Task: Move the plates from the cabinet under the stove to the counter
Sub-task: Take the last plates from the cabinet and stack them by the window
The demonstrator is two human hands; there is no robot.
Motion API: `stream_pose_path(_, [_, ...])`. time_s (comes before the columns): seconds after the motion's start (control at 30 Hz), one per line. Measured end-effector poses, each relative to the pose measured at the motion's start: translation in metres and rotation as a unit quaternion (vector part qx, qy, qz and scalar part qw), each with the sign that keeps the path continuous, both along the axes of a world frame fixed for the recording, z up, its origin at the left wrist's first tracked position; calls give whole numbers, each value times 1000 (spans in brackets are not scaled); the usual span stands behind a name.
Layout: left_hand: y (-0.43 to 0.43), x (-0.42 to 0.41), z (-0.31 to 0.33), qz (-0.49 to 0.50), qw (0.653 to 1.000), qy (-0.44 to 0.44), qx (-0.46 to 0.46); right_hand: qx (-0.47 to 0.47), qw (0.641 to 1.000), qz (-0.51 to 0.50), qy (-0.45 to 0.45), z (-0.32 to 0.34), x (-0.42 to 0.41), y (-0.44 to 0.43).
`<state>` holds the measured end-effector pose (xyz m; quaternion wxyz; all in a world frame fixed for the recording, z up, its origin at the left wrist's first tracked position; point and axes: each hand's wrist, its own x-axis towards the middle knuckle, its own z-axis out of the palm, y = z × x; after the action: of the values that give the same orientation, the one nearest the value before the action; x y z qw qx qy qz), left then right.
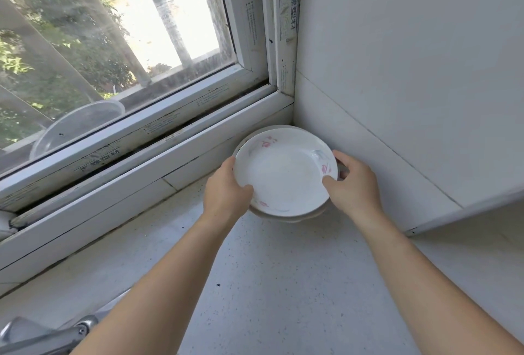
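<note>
A small stack of white plates point(285, 176) with pink flower prints sits in the far corner of the pale speckled counter point(269, 283), where the window sill meets the white wall. The top plate is deep and faces up; the rims of other plates show beneath it. My left hand point(225, 193) grips the stack's left rim with the thumb over the edge. My right hand point(351, 184) grips the right rim the same way. I cannot tell whether the stack rests on the counter or hangs just above it.
A white-framed window point(147, 116) runs along the counter's left side, with a clear plastic lid point(76, 127) behind the glass. A metal faucet point(54, 335) pokes in at the bottom left. A white wall panel point(411, 99) closes the right side.
</note>
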<state>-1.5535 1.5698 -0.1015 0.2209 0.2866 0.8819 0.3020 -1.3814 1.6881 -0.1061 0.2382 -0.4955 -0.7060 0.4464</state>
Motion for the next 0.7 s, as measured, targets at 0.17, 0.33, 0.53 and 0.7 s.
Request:
stream_pose_path(0.17, [-2, 4, 0, 3, 1000, 0, 2, 16, 1000, -9, -4, 1, -3, 0])
stream_pose_path(0.33, [3, 0, 3, -7, 1000, -1, -24, 10, 999, -3, -40, 1, -5, 3])
stream_pose_path(0.53, [3, -4, 2, -13, 999, 15, -41, 27, 999, 9, -45, 0, -6, 2])
stream_pose_path(0.7, [1, -4, 0, -20, 998, 37, -41, 44, 998, 17, -50, 0, -7, 1])
